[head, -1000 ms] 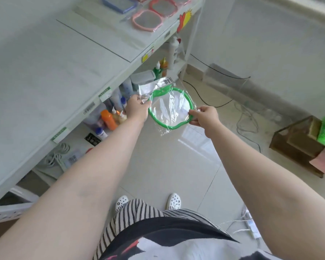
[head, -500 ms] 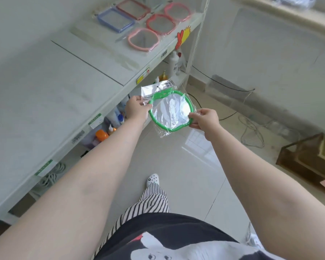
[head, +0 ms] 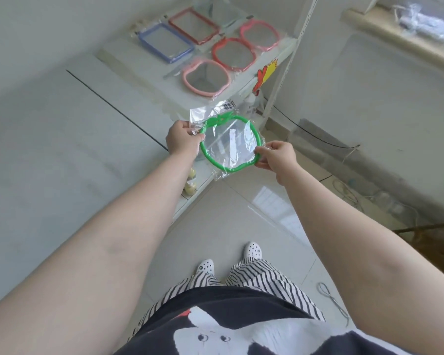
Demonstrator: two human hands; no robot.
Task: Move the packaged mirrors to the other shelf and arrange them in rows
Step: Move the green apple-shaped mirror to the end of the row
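Observation:
A round green-framed mirror in a clear plastic bag hangs in the air just off the front edge of the white shelf. My left hand pinches its left rim and my right hand pinches its right rim. Further along the shelf top lie several packaged mirrors in rows: a blue rectangular one, a red rectangular one, a red rounded one, and two pink rounded ones.
A white shelf upright stands beyond the mirrors. Small bottles sit on a lower shelf. Cables trail on the tiled floor by the wall; a wooden crate is at right. My feet stand below.
The view has tilted up and I have stepped along the shelf; the green mirror, held in both hands, has come closer to the row of mirrors on the shelf top.

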